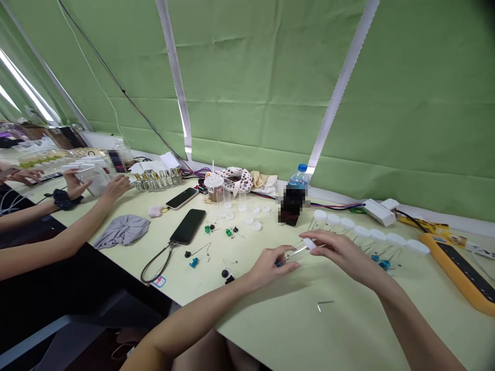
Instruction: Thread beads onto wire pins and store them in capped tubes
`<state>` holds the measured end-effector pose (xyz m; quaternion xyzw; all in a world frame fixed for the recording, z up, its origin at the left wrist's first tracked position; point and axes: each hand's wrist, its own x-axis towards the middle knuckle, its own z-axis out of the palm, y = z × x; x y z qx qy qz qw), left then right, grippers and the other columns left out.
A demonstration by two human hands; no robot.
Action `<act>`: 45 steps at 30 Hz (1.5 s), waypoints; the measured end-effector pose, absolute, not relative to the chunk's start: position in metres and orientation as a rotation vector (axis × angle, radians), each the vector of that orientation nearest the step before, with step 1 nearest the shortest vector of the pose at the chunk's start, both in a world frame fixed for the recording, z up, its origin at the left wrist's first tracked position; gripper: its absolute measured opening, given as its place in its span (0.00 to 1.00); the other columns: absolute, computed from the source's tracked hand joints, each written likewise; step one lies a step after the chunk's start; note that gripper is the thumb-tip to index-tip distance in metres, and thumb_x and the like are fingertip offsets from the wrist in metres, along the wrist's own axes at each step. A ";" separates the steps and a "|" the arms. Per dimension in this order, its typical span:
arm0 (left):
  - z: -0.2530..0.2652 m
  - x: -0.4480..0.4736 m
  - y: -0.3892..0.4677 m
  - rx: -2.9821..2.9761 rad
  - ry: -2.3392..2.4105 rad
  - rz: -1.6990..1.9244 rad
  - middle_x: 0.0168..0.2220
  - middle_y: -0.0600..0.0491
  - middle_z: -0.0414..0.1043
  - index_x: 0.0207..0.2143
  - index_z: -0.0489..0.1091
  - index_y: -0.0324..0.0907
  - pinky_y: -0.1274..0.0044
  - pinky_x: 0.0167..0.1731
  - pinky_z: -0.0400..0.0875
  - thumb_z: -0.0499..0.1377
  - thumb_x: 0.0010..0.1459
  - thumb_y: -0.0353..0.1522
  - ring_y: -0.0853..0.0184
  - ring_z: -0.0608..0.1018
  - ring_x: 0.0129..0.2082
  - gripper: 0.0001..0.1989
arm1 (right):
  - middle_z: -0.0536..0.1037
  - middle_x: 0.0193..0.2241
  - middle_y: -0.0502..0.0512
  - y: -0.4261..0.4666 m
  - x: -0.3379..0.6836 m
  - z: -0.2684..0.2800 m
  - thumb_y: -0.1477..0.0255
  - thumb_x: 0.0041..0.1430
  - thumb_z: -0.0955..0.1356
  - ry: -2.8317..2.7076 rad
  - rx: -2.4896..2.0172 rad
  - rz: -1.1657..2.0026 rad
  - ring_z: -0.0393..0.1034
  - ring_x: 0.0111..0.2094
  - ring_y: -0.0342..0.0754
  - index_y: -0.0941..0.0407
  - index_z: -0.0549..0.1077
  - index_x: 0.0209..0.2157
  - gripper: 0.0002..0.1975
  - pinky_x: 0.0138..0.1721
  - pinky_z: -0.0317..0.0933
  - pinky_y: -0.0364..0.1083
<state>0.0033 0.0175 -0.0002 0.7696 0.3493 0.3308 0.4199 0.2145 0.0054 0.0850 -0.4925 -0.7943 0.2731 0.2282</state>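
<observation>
Over the table, my left hand (266, 267) grips the lower end of a slim clear tube (297, 253), and something blue shows near its fingertips. At the tube's other end, my right hand (344, 253) has its thumb and fingers closed on a white cap (309, 243). Whether the cap is fully seated I cannot tell. Behind my right hand runs a row of clear tubes with white caps (362, 233), and blue parts (384, 265) show in some. An L-shaped hex key (325, 303) lies below my hands. Left of them is a loose blue part (194, 262) with black knobs (225, 274).
Green parts (229, 233) and loose white caps (257, 225) lie farther back, near a drink cup (214, 186). A phone (188, 226) with a strap sits to the left. An orange power strip (460, 270) borders the right. A co-worker's hands (116, 186) are at far left.
</observation>
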 end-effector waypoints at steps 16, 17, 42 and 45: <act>-0.008 0.006 0.013 1.870 0.890 0.765 0.25 0.56 0.65 0.48 0.69 0.39 0.80 0.26 0.57 0.55 0.54 0.44 0.73 0.60 0.23 0.24 | 0.75 0.29 0.51 0.006 0.215 0.079 0.64 0.55 0.64 -2.181 -1.466 0.812 0.67 0.29 0.49 0.52 0.73 0.45 0.17 0.32 0.60 0.46; -0.008 0.006 0.013 1.870 0.895 0.763 0.25 0.55 0.65 0.48 0.69 0.39 0.80 0.26 0.57 0.55 0.54 0.44 0.73 0.61 0.23 0.24 | 0.75 0.28 0.51 0.006 0.215 0.079 0.64 0.55 0.64 -2.177 -1.469 0.811 0.66 0.29 0.49 0.52 0.73 0.45 0.17 0.32 0.60 0.46; -0.007 0.008 0.008 1.679 0.596 0.720 0.17 0.60 0.58 0.39 0.69 0.36 0.82 0.20 0.55 0.58 0.51 0.45 0.77 0.61 0.16 0.22 | 0.77 0.34 0.55 -0.014 0.202 0.093 0.54 0.60 0.58 -2.224 -1.455 0.673 0.70 0.38 0.54 0.51 0.75 0.38 0.21 0.37 0.61 0.49; -0.005 0.007 0.008 1.649 0.576 0.709 0.16 0.60 0.58 0.40 0.69 0.36 0.82 0.20 0.55 0.59 0.50 0.45 0.77 0.60 0.16 0.23 | 0.77 0.30 0.55 -0.017 0.201 0.094 0.54 0.62 0.54 -2.219 -1.472 0.574 0.70 0.34 0.54 0.51 0.75 0.34 0.24 0.35 0.61 0.48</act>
